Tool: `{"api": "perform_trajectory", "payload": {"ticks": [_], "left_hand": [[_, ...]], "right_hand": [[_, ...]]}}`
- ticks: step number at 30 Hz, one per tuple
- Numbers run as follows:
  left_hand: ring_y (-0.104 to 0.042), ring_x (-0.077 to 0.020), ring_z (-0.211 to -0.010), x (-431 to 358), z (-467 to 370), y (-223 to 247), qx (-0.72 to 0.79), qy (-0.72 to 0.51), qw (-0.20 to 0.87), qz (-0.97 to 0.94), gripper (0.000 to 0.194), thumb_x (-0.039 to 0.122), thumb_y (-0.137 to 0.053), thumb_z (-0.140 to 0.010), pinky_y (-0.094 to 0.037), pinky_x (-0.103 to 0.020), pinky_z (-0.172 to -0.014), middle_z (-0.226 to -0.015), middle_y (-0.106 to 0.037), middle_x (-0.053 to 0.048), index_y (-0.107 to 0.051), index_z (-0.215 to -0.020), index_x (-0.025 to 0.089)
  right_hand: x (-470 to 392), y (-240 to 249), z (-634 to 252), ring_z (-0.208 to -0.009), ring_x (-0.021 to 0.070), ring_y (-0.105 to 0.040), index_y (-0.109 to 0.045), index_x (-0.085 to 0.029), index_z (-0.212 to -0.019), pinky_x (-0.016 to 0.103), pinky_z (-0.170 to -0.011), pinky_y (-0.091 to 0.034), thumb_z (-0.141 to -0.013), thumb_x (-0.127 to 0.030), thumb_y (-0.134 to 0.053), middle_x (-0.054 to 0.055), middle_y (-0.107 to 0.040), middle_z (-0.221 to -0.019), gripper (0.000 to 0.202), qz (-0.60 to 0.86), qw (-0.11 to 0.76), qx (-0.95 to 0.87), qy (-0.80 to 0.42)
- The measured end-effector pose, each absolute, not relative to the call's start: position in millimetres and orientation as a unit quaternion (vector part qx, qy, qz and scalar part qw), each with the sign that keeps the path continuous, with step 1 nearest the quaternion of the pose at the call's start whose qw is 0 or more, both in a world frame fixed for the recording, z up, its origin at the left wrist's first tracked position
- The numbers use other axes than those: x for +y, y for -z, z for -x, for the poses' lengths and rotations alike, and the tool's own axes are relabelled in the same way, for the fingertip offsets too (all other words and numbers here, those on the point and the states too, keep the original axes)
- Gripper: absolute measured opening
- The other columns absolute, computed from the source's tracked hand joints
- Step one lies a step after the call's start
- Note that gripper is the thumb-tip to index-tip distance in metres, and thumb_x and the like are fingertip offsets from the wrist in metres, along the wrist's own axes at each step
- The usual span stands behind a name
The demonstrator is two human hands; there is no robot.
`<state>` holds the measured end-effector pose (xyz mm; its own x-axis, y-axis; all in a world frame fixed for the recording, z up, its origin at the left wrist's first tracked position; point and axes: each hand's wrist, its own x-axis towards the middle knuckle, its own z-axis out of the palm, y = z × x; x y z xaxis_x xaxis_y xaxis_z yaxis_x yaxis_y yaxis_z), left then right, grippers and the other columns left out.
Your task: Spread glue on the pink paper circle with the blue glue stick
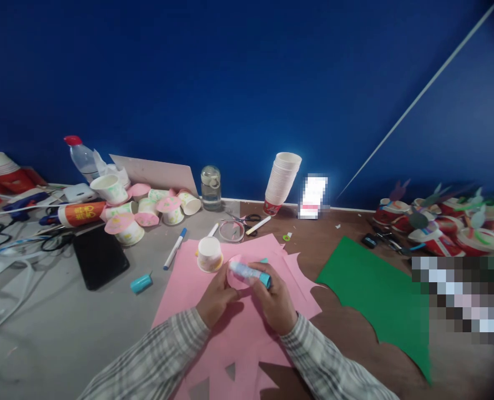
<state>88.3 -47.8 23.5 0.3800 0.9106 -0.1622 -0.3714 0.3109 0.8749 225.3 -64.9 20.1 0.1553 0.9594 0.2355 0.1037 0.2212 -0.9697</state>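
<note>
- A table is seen from above, set against a dark blue wall.
- A pink sheet with notches cut from its edges is spread near the table's front edge, at the middle.
- A glue stick is gripped in the right hand, fingers curled shut around its blue end, the tip pointed left.
- A small pink cut-out is pinched at its edge by the fingers of the left hand, closed on the paper; the glue tip lies on it.
- Both hands are held over the pink sheet, touching each other, with plaid sleeves behind them.
- A paper cup is stood upside down on the pink sheet, just beyond the left hand.
- A blue cap is lying on the bare table, left of the pink sheet.
- A marker is lying between the cap and the cup.
- A green sheet is laid flat toward the right edge.
- A leaning stack of cups is placed at the back edge, with a glass jar to its left.
- Cups with pink tops are heaped toward the back left corner, beside a bottle.
- A black tablet is set in front of that heap.
- Red cups with paper shapes are crowded at the back right corner.
</note>
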Motion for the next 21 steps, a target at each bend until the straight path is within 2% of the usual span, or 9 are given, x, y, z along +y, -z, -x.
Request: {"api": "perform_trajectory", "payload": {"ticks": [3,6,9,12,17,19,21], "left_hand": [[-0.056,-0.0201,-0.084,-48,-86,-21,0.366,-0.421,0.735,-0.386,0.066,0.007,-0.055,-0.045,-0.049,-0.026,-0.059,-0.099,-0.058,0.0,-0.049,-0.107,0.029],[-0.056,-0.0189,-0.079,-49,-85,-20,0.382,-0.397,0.739,-0.387,0.069,0.009,-0.055,-0.047,-0.046,-0.022,-0.051,-0.095,-0.058,0.001,-0.045,-0.111,0.032],[-0.055,-0.0185,-0.081,-51,-85,-22,0.387,-0.386,0.745,-0.382,0.066,0.012,-0.056,-0.047,-0.044,-0.021,-0.05,-0.095,-0.058,0.002,-0.046,-0.109,0.034],[-0.053,-0.0191,-0.082,-52,-86,-25,0.402,-0.379,0.743,-0.378,0.062,0.015,-0.058,-0.049,-0.042,-0.021,-0.048,-0.094,-0.058,0.001,-0.048,-0.107,0.033],[-0.052,-0.0229,-0.093,-51,-87,-28,0.401,-0.388,0.735,-0.386,0.064,0.018,-0.066,-0.049,-0.046,-0.023,-0.054,-0.105,-0.056,-0.001,-0.048,-0.108,0.033],[-0.052,-0.0228,-0.093,-51,-87,-26,0.39,-0.396,0.736,-0.386,0.066,0.016,-0.067,-0.048,-0.048,-0.026,-0.06,-0.105,-0.056,-0.001,-0.048,-0.109,0.032],[-0.051,-0.0231,-0.095,-51,-87,-24,0.381,-0.411,0.733,-0.385,0.07,0.013,-0.068,-0.046,-0.049,-0.03,-0.067,-0.107,-0.055,0.0,-0.047,-0.11,0.033]], "right_hand": [[-67,-20,-231,-0.077,0.0189,-0.064,-0.062,-0.023,-0.098,0.027,-0.066,-0.052,-0.075,-0.02,-0.056,0.004,-0.069,-0.09,0.025,0.471,0.52,-0.651,-0.288],[-65,-17,-238,-0.072,0.0191,-0.062,-0.06,-0.025,-0.104,0.029,-0.063,-0.049,-0.078,-0.018,-0.054,0.003,-0.067,-0.082,0.027,0.458,0.463,-0.735,-0.19],[-61,-18,-244,-0.062,0.0181,-0.056,-0.062,-0.027,-0.101,0.029,-0.057,-0.041,-0.08,-0.015,-0.05,0.001,-0.06,-0.07,0.028,0.455,0.409,-0.788,-0.072],[-59,-23,-247,-0.06,0.0177,-0.053,-0.064,-0.028,-0.099,0.028,-0.056,-0.036,-0.08,-0.014,-0.047,0.001,-0.058,-0.067,0.028,0.446,0.37,-0.814,-0.021],[-60,-26,-244,-0.063,0.0183,-0.06,-0.058,-0.026,-0.11,0.028,-0.058,-0.044,-0.079,-0.022,-0.056,0.002,-0.067,-0.074,0.031,0.448,0.385,-0.802,-0.085],[-61,-24,-241,-0.063,0.018,-0.063,-0.06,-0.026,-0.106,0.027,-0.058,-0.047,-0.076,-0.026,-0.059,0.002,-0.071,-0.08,0.03,0.486,0.422,-0.748,-0.16],[-62,-22,-236,-0.061,0.0175,-0.063,-0.063,-0.023,-0.096,0.024,-0.054,-0.049,-0.074,-0.028,-0.059,0.002,-0.071,-0.079,0.023,0.536,0.461,-0.666,-0.237]]}}
